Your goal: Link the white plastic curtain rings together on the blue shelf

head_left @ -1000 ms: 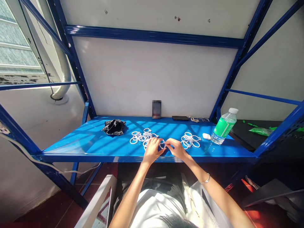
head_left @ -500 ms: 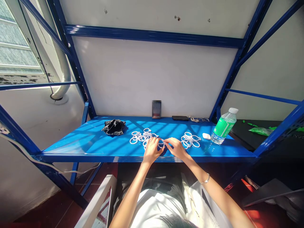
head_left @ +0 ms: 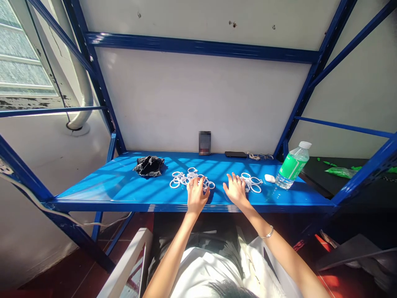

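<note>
Two heaps of white plastic rings lie on the blue shelf (head_left: 118, 186). The left heap of rings (head_left: 186, 178) is the larger one, and my left hand (head_left: 196, 193) rests on its near edge with fingers laid flat over a few rings. My right hand (head_left: 235, 189) is open, fingers spread, its fingertips touching the left side of the right heap of rings (head_left: 252, 183). Neither hand grips anything that I can see.
A crumpled black bag (head_left: 149, 165) lies at the left. A small dark box (head_left: 204, 142) stands against the back wall, with a black phone (head_left: 235, 154) and a cable beside it. A white earbud case (head_left: 269, 178) and a green-labelled water bottle (head_left: 291, 165) stand at the right.
Both hands were pinching a ring together at the shelf's middle. They have parted: the left moved onto the left heap, the right swung out to the right heap with fingers spread.
</note>
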Demonstrator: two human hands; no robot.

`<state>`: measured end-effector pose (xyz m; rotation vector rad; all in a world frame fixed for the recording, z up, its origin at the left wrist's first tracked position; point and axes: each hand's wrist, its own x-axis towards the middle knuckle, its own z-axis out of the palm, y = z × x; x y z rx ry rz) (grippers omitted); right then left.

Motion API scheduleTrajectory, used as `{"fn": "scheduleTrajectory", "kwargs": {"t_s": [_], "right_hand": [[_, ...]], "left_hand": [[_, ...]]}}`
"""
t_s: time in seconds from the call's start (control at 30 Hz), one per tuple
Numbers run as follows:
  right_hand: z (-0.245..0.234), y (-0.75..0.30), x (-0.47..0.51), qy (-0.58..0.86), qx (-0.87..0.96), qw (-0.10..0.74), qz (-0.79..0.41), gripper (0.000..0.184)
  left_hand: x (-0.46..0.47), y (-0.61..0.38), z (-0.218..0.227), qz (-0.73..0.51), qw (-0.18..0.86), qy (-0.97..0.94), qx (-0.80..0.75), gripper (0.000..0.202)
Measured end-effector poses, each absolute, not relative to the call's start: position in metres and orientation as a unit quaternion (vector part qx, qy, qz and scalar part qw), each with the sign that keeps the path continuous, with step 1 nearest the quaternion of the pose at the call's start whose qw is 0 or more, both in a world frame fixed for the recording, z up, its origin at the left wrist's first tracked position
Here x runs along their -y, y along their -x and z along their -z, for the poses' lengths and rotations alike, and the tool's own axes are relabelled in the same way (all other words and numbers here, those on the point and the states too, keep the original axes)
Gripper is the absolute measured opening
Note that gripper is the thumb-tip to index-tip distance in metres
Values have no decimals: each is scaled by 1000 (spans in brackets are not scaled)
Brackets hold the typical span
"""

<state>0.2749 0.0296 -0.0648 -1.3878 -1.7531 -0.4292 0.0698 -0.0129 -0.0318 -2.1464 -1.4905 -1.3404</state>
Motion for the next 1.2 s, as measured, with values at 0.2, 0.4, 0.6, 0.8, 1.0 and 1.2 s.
{"fn": "scheduleTrajectory", "kwargs": {"t_s": [0.2, 0.4, 0.6, 0.8, 1.0, 1.2], "right_hand": [[48, -271, -20, 571, 738, 334, 129, 34], [36, -266, -16, 486, 800, 339, 94, 42], [33, -265, -15, 477, 803, 347, 78, 41], [22, -259, -7, 443, 823, 352, 43, 47], [13, -252, 2, 317, 854, 408, 63, 40], [10, -251, 6, 287, 863, 414, 41, 33]], "left_hand": [[14, -70, 29, 444, 89, 729, 513, 35], [13, -69, 30, 437, 88, 732, 516, 34], [9, -70, 34, 430, 93, 732, 521, 40], [10, -70, 34, 430, 113, 737, 510, 39], [12, -68, 34, 420, 123, 769, 465, 38], [14, -68, 32, 406, 137, 794, 432, 32]]}}
